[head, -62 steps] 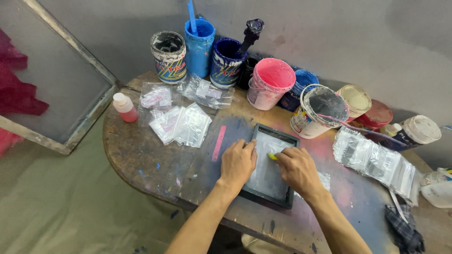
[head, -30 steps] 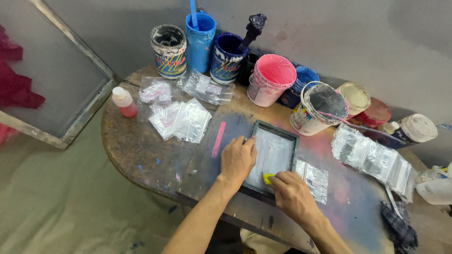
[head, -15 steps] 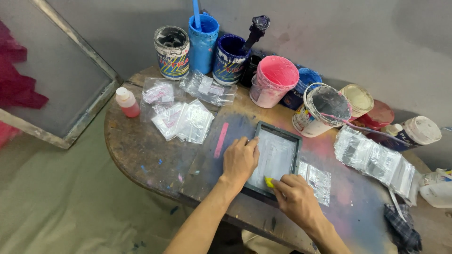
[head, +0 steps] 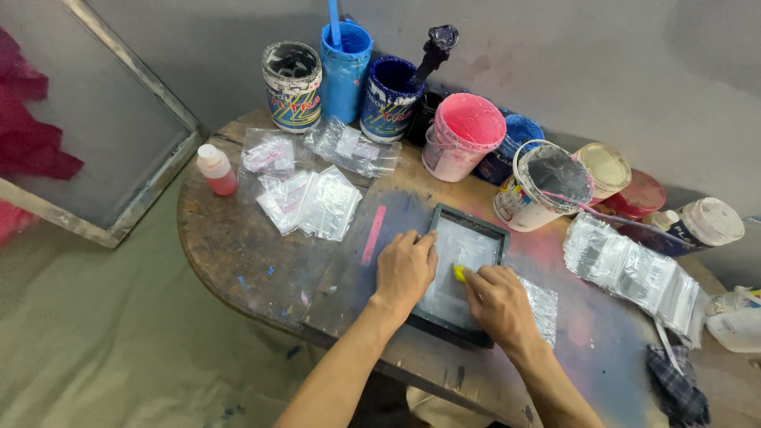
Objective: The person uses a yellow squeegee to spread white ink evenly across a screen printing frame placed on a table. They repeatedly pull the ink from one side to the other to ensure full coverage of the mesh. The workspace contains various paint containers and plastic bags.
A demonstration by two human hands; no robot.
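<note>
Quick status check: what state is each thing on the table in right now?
Left hand: flat on the frame's left edge, pinning it.
Right hand: gripping a yellow pad against the mesh.
Small screen frame: lying flat on the table.
Pink tub: open, full.
Light blue tub: open, stick standing in it.
Red bottle: upright, capped.
Plastic bags: lying in a loose pile.
</note>
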